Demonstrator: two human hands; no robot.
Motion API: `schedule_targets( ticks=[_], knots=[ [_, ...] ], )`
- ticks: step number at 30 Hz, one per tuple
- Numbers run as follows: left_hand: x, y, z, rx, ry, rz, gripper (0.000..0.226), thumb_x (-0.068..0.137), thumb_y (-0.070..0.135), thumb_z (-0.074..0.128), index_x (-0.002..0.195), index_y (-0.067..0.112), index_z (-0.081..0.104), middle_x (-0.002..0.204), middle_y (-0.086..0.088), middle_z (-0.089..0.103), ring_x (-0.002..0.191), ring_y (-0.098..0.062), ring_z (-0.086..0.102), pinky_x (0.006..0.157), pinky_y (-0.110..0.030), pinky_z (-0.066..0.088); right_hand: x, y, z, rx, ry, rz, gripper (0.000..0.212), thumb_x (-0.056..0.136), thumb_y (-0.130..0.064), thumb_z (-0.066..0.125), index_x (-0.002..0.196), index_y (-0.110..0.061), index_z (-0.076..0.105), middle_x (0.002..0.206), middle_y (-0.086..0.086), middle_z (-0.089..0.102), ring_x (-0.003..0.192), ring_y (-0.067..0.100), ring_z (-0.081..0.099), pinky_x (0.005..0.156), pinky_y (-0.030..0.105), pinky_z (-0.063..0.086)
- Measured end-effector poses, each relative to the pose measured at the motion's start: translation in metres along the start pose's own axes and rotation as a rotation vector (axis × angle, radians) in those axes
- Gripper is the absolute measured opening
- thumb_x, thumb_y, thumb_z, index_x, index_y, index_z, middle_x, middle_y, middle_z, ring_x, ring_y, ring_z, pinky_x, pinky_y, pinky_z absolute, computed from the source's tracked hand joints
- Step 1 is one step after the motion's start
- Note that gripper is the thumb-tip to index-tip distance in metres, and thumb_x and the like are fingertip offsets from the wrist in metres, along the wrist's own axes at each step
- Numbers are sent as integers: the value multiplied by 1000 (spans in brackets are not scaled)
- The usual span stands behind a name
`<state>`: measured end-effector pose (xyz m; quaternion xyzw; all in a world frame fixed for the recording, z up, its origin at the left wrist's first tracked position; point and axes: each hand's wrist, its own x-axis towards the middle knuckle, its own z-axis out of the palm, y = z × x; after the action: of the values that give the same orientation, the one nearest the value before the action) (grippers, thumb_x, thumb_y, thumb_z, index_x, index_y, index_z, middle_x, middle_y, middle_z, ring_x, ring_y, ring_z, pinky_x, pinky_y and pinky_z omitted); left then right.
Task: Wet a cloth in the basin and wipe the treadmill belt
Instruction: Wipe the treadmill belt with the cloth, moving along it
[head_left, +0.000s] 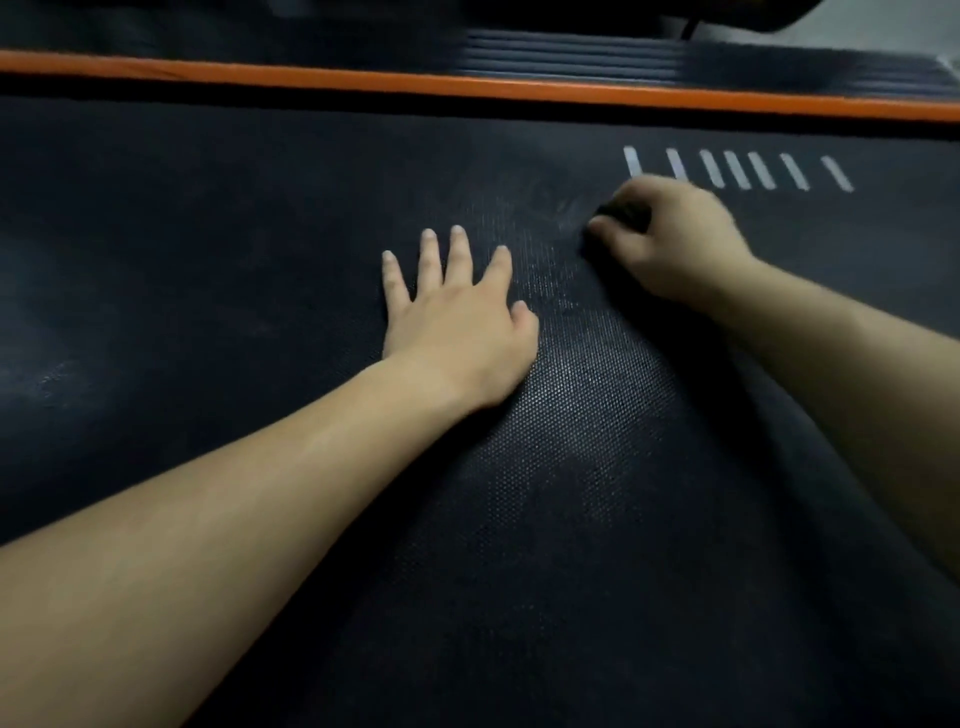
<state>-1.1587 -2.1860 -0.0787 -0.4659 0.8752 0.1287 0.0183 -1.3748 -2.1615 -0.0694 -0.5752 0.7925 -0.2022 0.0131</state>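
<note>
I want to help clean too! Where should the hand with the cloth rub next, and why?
Probably slide the right hand, gripping a dark cloth, across the white stripes just beyond it. Faint wipe streaks show on the belt left of that hand, while the left hand rests flat, bracing.

Bare forearms, left hand (457, 322), right hand (670, 244)

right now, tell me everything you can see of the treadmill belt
The treadmill belt is black with a fine dotted texture. A row of slanted white stripes marks it beyond the right hand; an orange strip borders its far edge. The left hand lies flat on it; the right hand grips a dark cloth against it.
</note>
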Motion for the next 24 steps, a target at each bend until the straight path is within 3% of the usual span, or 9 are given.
schedule_targets(
  ticks=[3,8,10,14,16,20,22,24],
  knots=[
    [9,9,1,-6,-15,-64,64,102,55,21,161,34,8,169,-12,-11,153,-36,-20,115,-68,-15,18,12,2,-40,55,110,34,92,-51,56,108,-22,62,111,7,68,106,32,61,94,41,46],
    [13,20,10,56,26,-116,65,100,60,13,159,39,-2,168,-10,-16,151,-39,-23,111,-73,-15,0,-2,-3,44,-134,-204,27,90,-45,63,102,-21,65,98,-2,67,94,23,62,87,39,49],
    [14,19,12,66,40,-116,66,98,62,11,159,40,-4,168,-9,-16,151,-37,-23,112,-72,-14,30,12,-3,34,-109,-157,29,91,-47,62,105,-21,65,101,0,67,98,25,62,88,38,49],
    [15,20,12,78,58,-113,67,97,64,9,158,41,-6,168,-7,-17,152,-36,-23,113,-71,-13,95,23,13,-20,58,142,35,93,-52,53,112,-25,62,116,6,67,112,33,59,95,42,42],
    [15,20,12,79,57,-114,67,96,64,8,158,41,-6,168,-7,-17,151,-35,-24,113,-71,-13,98,13,27,-93,86,84,36,93,-53,52,112,-24,62,115,8,67,110,34,60,93,42,40],
    [15,20,13,92,65,-119,66,97,63,8,157,42,-9,168,-6,-18,151,-34,-25,114,-70,-13,88,8,29,-74,-12,-222,32,93,-52,54,102,-23,63,106,4,69,103,31,62,88,40,41],
    [15,21,13,88,71,-116,66,97,63,9,157,42,-10,167,-6,-19,151,-34,-26,114,-70,-13,109,23,23,-82,-21,-185,31,93,-51,54,105,-23,64,109,5,69,106,32,61,90,41,42],
    [15,21,14,81,83,-116,66,98,63,10,157,41,-11,167,-6,-20,151,-33,-26,114,-69,-14,134,33,22,-92,9,-36,32,95,-50,51,110,-24,64,114,7,69,110,32,60,92,41,40]
  ],
)
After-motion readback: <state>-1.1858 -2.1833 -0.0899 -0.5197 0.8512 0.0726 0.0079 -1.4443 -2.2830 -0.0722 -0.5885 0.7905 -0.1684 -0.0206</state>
